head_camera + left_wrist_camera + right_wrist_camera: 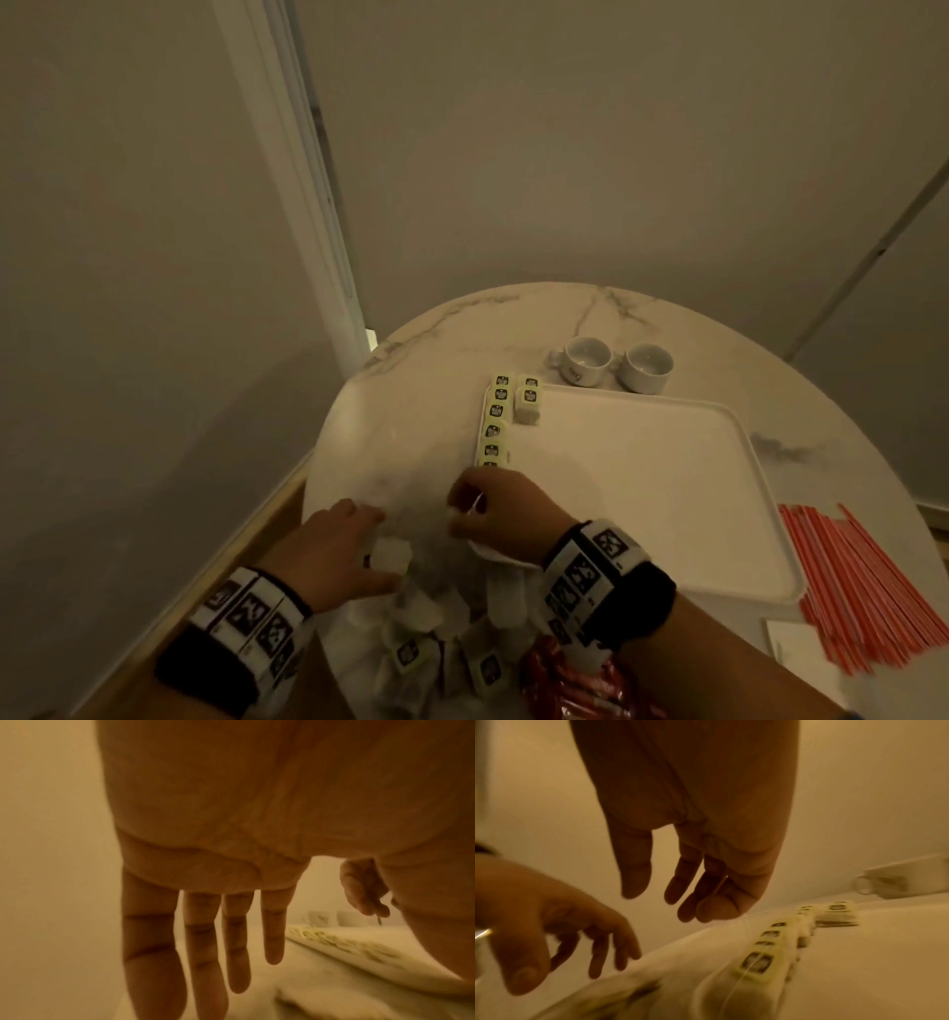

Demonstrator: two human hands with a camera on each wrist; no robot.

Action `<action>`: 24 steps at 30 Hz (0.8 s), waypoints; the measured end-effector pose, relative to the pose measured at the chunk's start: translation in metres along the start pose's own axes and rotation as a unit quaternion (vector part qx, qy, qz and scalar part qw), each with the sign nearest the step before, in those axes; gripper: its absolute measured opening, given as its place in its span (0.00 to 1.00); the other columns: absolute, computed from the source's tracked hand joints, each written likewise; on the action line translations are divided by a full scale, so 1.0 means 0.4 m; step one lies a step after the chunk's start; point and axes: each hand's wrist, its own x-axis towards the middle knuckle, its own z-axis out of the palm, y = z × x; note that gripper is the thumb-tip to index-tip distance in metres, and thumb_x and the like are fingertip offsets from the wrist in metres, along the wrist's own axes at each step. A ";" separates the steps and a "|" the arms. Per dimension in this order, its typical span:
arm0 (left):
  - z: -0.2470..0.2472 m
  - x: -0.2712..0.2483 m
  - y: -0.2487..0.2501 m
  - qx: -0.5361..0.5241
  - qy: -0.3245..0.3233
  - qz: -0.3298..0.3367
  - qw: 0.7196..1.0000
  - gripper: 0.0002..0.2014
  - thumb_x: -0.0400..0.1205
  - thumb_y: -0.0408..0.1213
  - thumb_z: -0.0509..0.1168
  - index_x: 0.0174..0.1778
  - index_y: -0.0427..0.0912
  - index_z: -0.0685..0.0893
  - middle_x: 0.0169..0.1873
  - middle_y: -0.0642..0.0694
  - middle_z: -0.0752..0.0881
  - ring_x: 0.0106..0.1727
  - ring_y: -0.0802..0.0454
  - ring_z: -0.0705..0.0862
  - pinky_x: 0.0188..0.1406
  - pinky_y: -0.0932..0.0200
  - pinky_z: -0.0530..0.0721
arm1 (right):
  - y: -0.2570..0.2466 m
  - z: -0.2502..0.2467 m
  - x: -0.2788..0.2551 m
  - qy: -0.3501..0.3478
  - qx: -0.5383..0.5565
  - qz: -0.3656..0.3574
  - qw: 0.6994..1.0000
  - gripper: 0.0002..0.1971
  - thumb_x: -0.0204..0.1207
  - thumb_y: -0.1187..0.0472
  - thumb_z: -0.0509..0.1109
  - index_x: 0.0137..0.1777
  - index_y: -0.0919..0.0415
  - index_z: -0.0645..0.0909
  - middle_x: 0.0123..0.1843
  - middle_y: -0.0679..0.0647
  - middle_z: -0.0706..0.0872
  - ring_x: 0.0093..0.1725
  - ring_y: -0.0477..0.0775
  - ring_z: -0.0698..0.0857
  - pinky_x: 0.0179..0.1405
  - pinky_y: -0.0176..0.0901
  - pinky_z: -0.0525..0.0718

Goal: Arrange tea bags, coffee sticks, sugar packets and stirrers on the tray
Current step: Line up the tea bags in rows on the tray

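From the head camera, a white tray (642, 488) sits on a round marble table (411, 411), with a row of tea bags (495, 421) lined along its left edge and two more just beside them at the far corner. The right hand (500, 514) hovers at the tray's near-left corner, fingers curled, with a thin tea-bag string (478, 501) running across it; a loose tea bag (500, 580) lies just below its wrist. The left hand (336, 552) is to the left over the table, fingers reaching forward above a heap of tea bags (426, 637). Red coffee sticks (575, 683) lie at the near edge, red stirrers (862, 591) right of the tray, and two white cups (611, 362) behind it.

In the left wrist view, the left hand (205, 841) shows straight, slightly spread fingers (151, 943) holding nothing; the tray (359, 953) lies ahead to the right, blurred.

In the right wrist view, the right hand (693, 821) has its fingers loosely bent, and the string (721, 884) runs between the fingers and down to the tea bag (721, 1000) beneath. The row of tea bags (777, 939) stretches away along the tray (885, 973), just beside the fingertips. The left hand (546, 919) is at left with fingers spread.
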 end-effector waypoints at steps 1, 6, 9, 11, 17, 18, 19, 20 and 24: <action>0.018 -0.019 -0.002 0.014 -0.005 -0.003 1.000 0.45 0.68 0.69 0.67 0.79 0.56 0.61 0.68 0.53 0.69 0.67 0.53 0.73 0.66 0.56 0.75 | -0.010 0.024 -0.018 -0.023 -0.041 -0.021 0.999 0.15 0.75 0.53 0.74 0.59 0.54 0.81 0.56 0.50 0.82 0.53 0.49 0.79 0.52 0.36 0.76; 0.088 -0.068 -0.002 -0.009 -0.017 0.002 1.000 0.50 0.64 0.63 0.75 0.78 0.56 0.58 0.69 0.52 0.61 0.66 0.50 0.75 0.64 0.57 0.78 | -0.014 0.143 -0.064 -0.089 -0.253 -0.098 0.958 0.25 0.73 0.49 0.73 0.69 0.53 0.75 0.65 0.58 0.76 0.64 0.63 0.73 0.64 0.58 0.76; 0.113 -0.080 0.018 -0.003 0.024 0.034 0.999 0.41 0.68 0.57 0.74 0.75 0.58 0.62 0.65 0.51 0.61 0.60 0.51 0.78 0.60 0.59 0.79 | -0.021 0.178 -0.077 -0.094 -0.308 -0.124 0.939 0.27 0.75 0.47 0.70 0.71 0.59 0.71 0.65 0.61 0.74 0.64 0.66 0.71 0.61 0.60 0.76; 0.127 -0.080 0.033 -0.014 0.047 0.062 0.997 0.35 0.71 0.56 0.72 0.72 0.59 0.64 0.62 0.53 0.62 0.56 0.53 0.78 0.57 0.61 0.79 | -0.026 0.187 -0.081 -0.084 -0.320 -0.129 0.935 0.28 0.76 0.49 0.69 0.72 0.61 0.69 0.65 0.63 0.74 0.63 0.67 0.72 0.59 0.62 0.76; 0.152 -0.044 0.053 -0.047 0.082 0.092 0.991 0.10 0.84 0.45 0.60 0.57 0.48 0.79 0.56 0.51 0.70 0.47 0.57 0.76 0.46 0.67 0.72 | -0.050 0.163 -0.070 -0.035 -0.270 -0.073 0.959 0.15 0.81 0.60 0.62 0.66 0.60 0.78 0.59 0.62 0.80 0.59 0.66 0.80 0.57 0.57 0.79; 0.152 -0.039 0.054 -0.058 0.093 0.099 0.989 0.09 0.84 0.46 0.59 0.53 0.48 0.80 0.54 0.51 0.72 0.46 0.56 0.76 0.45 0.66 0.72 | -0.051 0.151 -0.070 -0.020 -0.234 -0.059 0.970 0.14 0.80 0.60 0.63 0.63 0.61 0.80 0.58 0.61 0.80 0.59 0.65 0.80 0.59 0.55 0.79; 0.147 -0.038 0.058 -0.080 0.106 0.105 0.986 0.08 0.84 0.46 0.60 0.48 0.49 0.81 0.51 0.52 0.74 0.45 0.57 0.76 0.43 0.66 0.72 | -0.050 0.136 -0.070 -0.003 -0.188 -0.048 0.981 0.12 0.80 0.60 0.63 0.61 0.61 0.81 0.58 0.60 0.82 0.59 0.63 0.81 0.61 0.53 0.78; 0.141 -0.034 0.059 -0.110 0.127 0.116 0.979 0.07 0.84 0.46 0.61 0.41 0.52 0.79 0.47 0.54 0.74 0.42 0.59 0.76 0.41 0.69 0.72 | -0.049 0.119 -0.071 0.019 -0.136 -0.043 0.990 0.11 0.79 0.60 0.65 0.58 0.62 0.82 0.56 0.59 0.83 0.57 0.60 0.82 0.60 0.49 0.78; 0.087 -0.032 0.085 -0.273 0.214 0.118 0.931 0.10 0.76 0.46 0.72 0.32 0.53 0.80 0.33 0.53 0.80 0.35 0.60 0.79 0.35 0.69 0.73 | -0.052 0.037 -0.079 0.097 0.159 -0.024 0.982 0.07 0.75 0.68 0.71 0.50 0.59 0.81 0.36 0.51 0.85 0.32 0.45 0.83 0.37 0.37 0.82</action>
